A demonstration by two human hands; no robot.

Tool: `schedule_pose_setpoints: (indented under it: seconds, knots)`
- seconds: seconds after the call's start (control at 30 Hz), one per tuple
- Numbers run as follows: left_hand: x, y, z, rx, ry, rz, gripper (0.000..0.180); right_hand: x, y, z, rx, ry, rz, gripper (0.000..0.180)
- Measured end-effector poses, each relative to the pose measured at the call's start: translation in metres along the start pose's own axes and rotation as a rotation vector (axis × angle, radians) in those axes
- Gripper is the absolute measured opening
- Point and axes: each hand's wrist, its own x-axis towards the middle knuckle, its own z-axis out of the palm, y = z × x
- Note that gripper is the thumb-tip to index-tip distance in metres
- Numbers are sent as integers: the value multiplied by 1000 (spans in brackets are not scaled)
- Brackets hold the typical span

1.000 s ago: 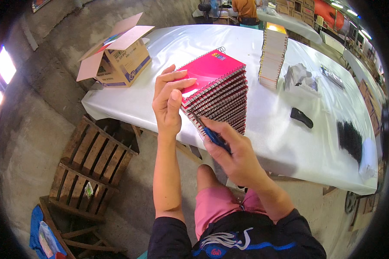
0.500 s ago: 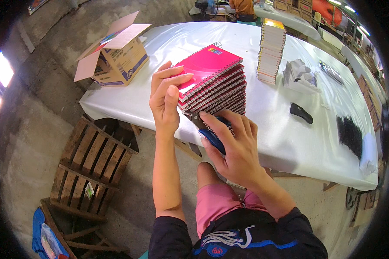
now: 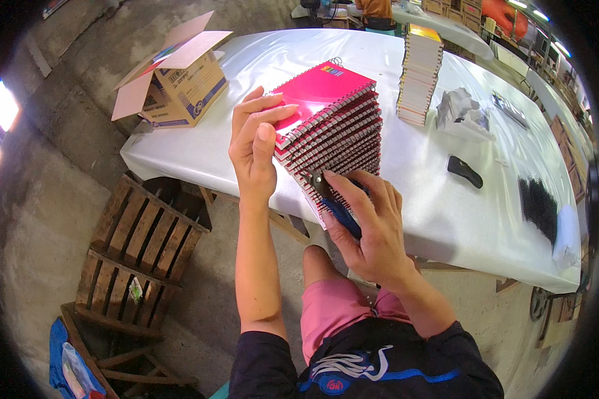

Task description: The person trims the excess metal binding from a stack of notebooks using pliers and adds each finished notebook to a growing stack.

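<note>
A tall stack of spiral notebooks (image 3: 326,85) with glossy pink-red covers stands at the table's near edge, its wire bindings fanned toward me. My left hand (image 3: 254,143) holds the stack's left corner, fingers curled over the top cover and thumb raised at the near side. In my right hand (image 3: 373,229) is a pair of pliers (image 3: 339,214) with blue handles and dark metal jaws. The jaws are at the wire coils on the near side, a few notebooks below the top. Whether they grip a wire is too small to tell.
An open cardboard box (image 3: 186,93) stands at the table's far left. Beyond the notebooks are another spiral-bound stack (image 3: 419,76), crumpled plastic (image 3: 460,113) and a black object (image 3: 464,171). Black wire coils (image 3: 538,209) lie at right. A wooden slatted rack (image 3: 140,243) stands left.
My right hand and the pliers have moved slightly right, with the jaws now against coils lower in the stack. The lower notebooks' near edges show more. My left hand stays on the corner.
</note>
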Motion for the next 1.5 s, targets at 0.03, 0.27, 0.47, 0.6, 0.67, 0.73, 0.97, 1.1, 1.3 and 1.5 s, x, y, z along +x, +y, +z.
schedule_pose_setpoints:
  seconds: [0.03, 0.27, 0.47, 0.6, 0.67, 0.73, 0.97, 1.1, 1.3, 1.5]
  knots:
    - [0, -1, 0, 2, -3, 2, 47, 0, 0, 1, 9, 0, 6, 45]
    - [-1, -2, 0, 11, 0, 4, 48, 3, 0, 3, 16, -75, 12, 42]
    - [-3, -3, 0, 19, -7, 30, 50, 0, -6, -1, 595, -205, 306, 41]
    - [-3, -5, -1, 13, 0, 9, 51, -5, 2, 1, 345, -104, 155, 43]
    - [-1, -4, -1, 17, -8, 12, 50, -7, 3, 1, -1, 2, -2, 45]
    - [0, -3, 0, 15, -14, 14, 49, -6, 6, 6, -36, 23, -35, 47]
    - [-1, -5, 0, 9, -4, 15, 48, -3, 0, 2, -139, -110, -21, 45]
    - [1, -6, 2, 5, -8, 27, 49, -4, 1, 6, 431, -230, 303, 42]
    - [-2, -8, 2, -9, 2, 0, 50, -4, 6, 4, 940, -302, 597, 41]
    - [0, -7, 0, 1, -7, 0, 50, -11, 12, 6, -4, 2, -5, 46]
